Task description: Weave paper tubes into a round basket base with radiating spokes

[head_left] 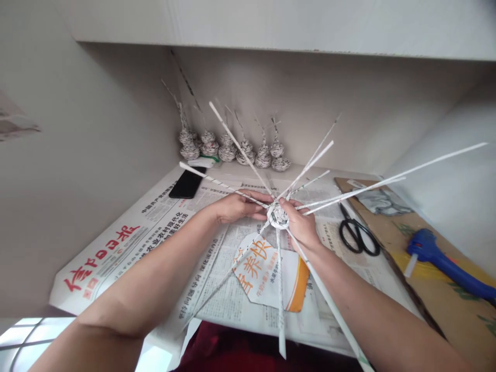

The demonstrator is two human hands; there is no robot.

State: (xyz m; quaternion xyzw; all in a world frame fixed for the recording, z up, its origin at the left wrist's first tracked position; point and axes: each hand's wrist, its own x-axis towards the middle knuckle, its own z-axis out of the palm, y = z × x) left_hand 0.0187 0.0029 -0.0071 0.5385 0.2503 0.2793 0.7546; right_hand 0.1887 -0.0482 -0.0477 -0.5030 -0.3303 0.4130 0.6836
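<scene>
Between my hands is a small round woven paper base (278, 215), with several rolled newspaper strips sticking out of it in all directions like spokes. My left hand (242, 206) pinches its left edge and the strips there, fingers closed. On the right side, my right hand (300, 219) grips the rim, its thumb on top of the weave. One long strip (329, 299) runs down past my right forearm. Under the base lies a piece of printed white and orange card (267, 279) on the newspaper.
Newspaper sheets (155, 237) cover the table. Several woven gourd shapes (228, 150) line the back wall, near a black phone (188, 183). Black-handled scissors (358, 235) lie right, beside cardboard (411, 243) bearing a blue glue gun (445, 261). A shelf edge (271, 49) hangs above.
</scene>
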